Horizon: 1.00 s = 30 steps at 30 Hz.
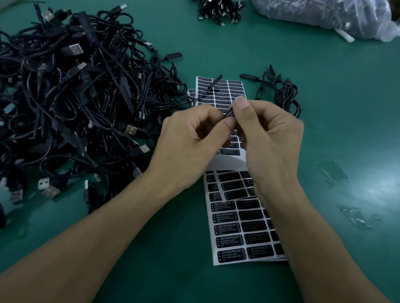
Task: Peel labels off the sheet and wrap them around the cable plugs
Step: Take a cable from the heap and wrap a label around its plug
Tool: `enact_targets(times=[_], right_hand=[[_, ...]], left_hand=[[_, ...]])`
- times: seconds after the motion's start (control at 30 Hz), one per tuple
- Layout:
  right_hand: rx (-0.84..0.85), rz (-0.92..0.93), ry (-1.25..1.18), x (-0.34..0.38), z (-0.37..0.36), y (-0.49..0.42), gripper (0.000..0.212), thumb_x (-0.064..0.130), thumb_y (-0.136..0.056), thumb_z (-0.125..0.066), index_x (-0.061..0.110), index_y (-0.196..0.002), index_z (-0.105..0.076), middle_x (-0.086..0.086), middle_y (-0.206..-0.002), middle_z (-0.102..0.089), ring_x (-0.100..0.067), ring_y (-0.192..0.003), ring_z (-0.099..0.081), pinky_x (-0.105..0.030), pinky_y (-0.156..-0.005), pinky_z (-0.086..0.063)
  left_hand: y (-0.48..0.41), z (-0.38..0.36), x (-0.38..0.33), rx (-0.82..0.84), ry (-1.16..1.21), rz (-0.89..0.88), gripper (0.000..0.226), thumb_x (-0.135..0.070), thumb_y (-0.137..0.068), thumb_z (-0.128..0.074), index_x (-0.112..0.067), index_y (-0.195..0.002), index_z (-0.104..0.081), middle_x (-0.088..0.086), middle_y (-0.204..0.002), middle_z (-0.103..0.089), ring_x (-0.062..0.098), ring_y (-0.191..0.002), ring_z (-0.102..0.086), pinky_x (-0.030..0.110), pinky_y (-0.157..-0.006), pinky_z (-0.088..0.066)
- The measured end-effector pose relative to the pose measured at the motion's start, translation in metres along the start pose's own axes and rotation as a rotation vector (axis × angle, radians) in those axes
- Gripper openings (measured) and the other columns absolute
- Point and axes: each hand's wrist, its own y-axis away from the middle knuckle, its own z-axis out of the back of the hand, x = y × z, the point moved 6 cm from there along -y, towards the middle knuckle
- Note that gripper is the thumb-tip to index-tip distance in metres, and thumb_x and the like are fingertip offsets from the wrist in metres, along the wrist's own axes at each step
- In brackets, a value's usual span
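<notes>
1 plug (229,114) between 2 hands (190,139) (270,142)

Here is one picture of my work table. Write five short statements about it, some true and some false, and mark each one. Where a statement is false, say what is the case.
1. The left hand and the right hand both pinch a thin black cable part above the label sheets. True.
2. The big pile of cables lies on the person's right. False: it lies on the left.
3. The table is red. False: it is green.
4. A plastic bag lies at the far right of the table. True.
5. No labels are on the label sheets. False: many rows of black labels are on them.
</notes>
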Motion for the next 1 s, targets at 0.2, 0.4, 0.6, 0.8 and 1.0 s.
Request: enact_targets(times=[0.2, 0.4, 0.6, 0.8, 1.0], right_hand=[[0.044, -0.057, 0.049, -0.003, -0.002, 0.001, 0.031, 0.028, -0.104, -0.049, 0.01, -0.104, -0.074, 0.0, -0.079, -0.07, -0.004, -0.068, -0.059, -0.02, -0.062, -0.047], [0.445, 0.157, 0.453, 0.001, -0.038, 0.018, 0.026, 0.019, -0.077, -0.071, 0.013, -0.102, -0.072, -0.001, -0.095, -0.068, -0.007, -0.084, -0.058, -0.02, -0.076, -0.047], [0.318, 0.175, 0.443, -0.003, -0.037, 0.014, 0.008, 0.017, -0.09, -0.073, 0.015, -0.097, -0.075, -0.001, -0.104, -0.062, -0.01, -0.092, -0.059, -0.015, -0.08, -0.047], [0.119, 0.076, 0.254, 0.005, -0.008, -0.005, 0.017, 0.021, -0.099, -0.059, 0.031, -0.088, -0.066, 0.006, -0.081, -0.069, -0.02, -0.075, -0.066, -0.034, -0.063, -0.057], [-0.181, -0.077, 0.541, -0.001, 0.059, -0.065, 0.022, 0.025, -0.094, -0.06, 0.022, -0.074, -0.067, 0.0, -0.069, -0.069, -0.025, -0.062, -0.063, -0.04, -0.071, -0.058]], left_hand=[[-0.001, 0.01, -0.014, -0.057, -0.129, -0.152, 0.019, -0.021, -0.102, -0.059, -0.016, -0.085, -0.067, -0.005, -0.074, -0.065, 0.014, -0.066, -0.058, 0.029, -0.061, -0.047], [-0.003, 0.028, -0.027, -0.209, 0.004, -0.243, 0.014, -0.014, -0.102, -0.056, -0.016, -0.092, -0.065, 0.002, -0.082, -0.069, 0.022, -0.082, -0.067, 0.029, -0.073, -0.055], [-0.008, 0.035, -0.032, -0.248, 0.194, -0.257, 0.009, -0.008, -0.104, -0.051, -0.013, -0.108, -0.057, 0.0, -0.083, -0.069, 0.006, -0.078, -0.073, 0.019, -0.072, -0.053], [-0.014, 0.06, -0.015, -0.433, 0.211, -0.055, 0.025, -0.023, -0.106, -0.037, -0.022, -0.1, -0.061, -0.004, -0.086, -0.076, 0.012, -0.083, -0.067, 0.027, -0.073, -0.05], [-0.017, 0.061, 0.0, -0.441, 0.063, 0.053, 0.025, -0.014, -0.102, -0.049, -0.029, -0.088, -0.063, -0.012, -0.08, -0.069, 0.018, -0.07, -0.051, 0.024, -0.059, -0.04]])
